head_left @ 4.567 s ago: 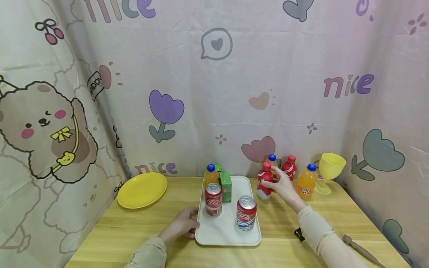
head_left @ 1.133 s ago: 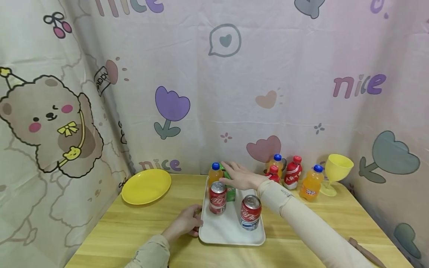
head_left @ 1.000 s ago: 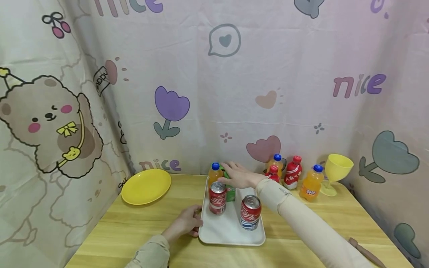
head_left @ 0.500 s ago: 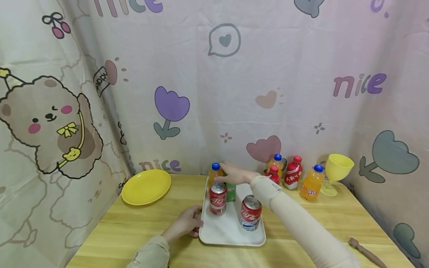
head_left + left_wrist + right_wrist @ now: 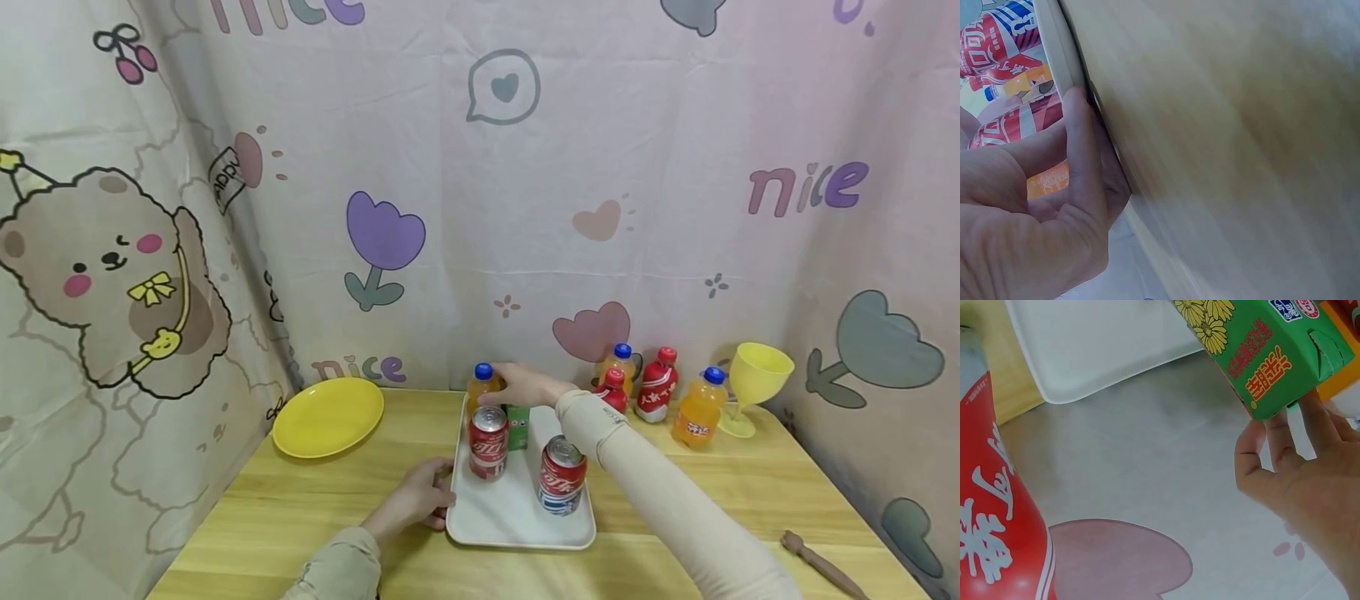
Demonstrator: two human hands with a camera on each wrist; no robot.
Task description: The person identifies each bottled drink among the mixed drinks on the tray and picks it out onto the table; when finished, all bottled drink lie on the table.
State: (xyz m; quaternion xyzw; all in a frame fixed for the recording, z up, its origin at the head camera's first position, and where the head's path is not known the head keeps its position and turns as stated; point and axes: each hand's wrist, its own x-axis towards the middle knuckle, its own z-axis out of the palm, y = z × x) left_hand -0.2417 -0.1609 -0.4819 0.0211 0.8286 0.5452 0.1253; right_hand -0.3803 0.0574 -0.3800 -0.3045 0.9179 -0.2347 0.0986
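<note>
My left hand (image 5: 418, 498) holds the left rim of a white tray (image 5: 517, 533), its fingers bent at the edge in the left wrist view. At the tray's back left, my right hand (image 5: 525, 387) reaches over a green juice box (image 5: 518, 427). In the right wrist view its bent fingers lie against the back of the juice box (image 5: 1266, 356); the thumb is hidden there. Next to that hand stands an orange drink bottle (image 5: 482, 385) with a blue cap. Two red cola cans, one at the left (image 5: 488, 446) and another at the right (image 5: 562, 479), stand upright on the tray.
Right of the tray stand red bottles (image 5: 656, 387), orange drink bottles (image 5: 699, 410) and a yellow goblet (image 5: 757, 375). A yellow plate (image 5: 328, 418) lies at the back left. A brown stick-like utensil (image 5: 821, 565) lies front right. A patterned curtain (image 5: 450, 208) closes off the back.
My right hand has let go of a red bottle right of the tray and moved left over the juice box. Its fingers have since bent downward. The left hand stays at the tray rim.
</note>
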